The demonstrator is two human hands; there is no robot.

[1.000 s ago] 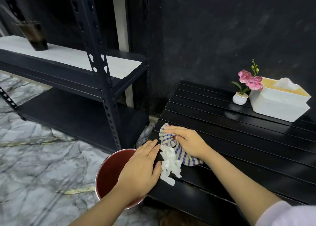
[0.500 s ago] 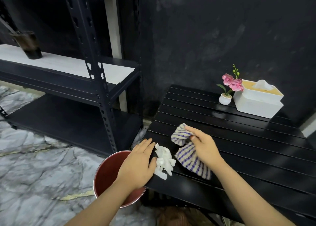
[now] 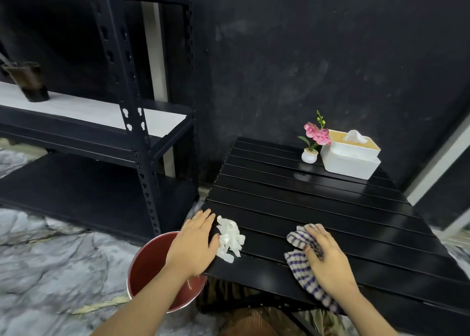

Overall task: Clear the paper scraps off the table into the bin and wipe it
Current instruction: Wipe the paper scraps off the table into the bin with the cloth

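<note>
My left hand (image 3: pixel 194 244) flat, fingers together, on table (image 3: pixel 318 208) edge beside scraps (image 3: pixel 230 238) | my right hand (image 3: pixel 328 258) pressing cloth (image 3: pixel 301 262), well apart from scraps | bin (image 3: pixel 155 264) below left hand, beside table

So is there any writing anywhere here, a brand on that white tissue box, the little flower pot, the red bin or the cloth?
None can be read.
The tissue box, flower pot and red bin show plain sides, no label.
The striped cloth under the right hand shows only stripes.
The dark container on the shelf is too blurred to tell.
</note>
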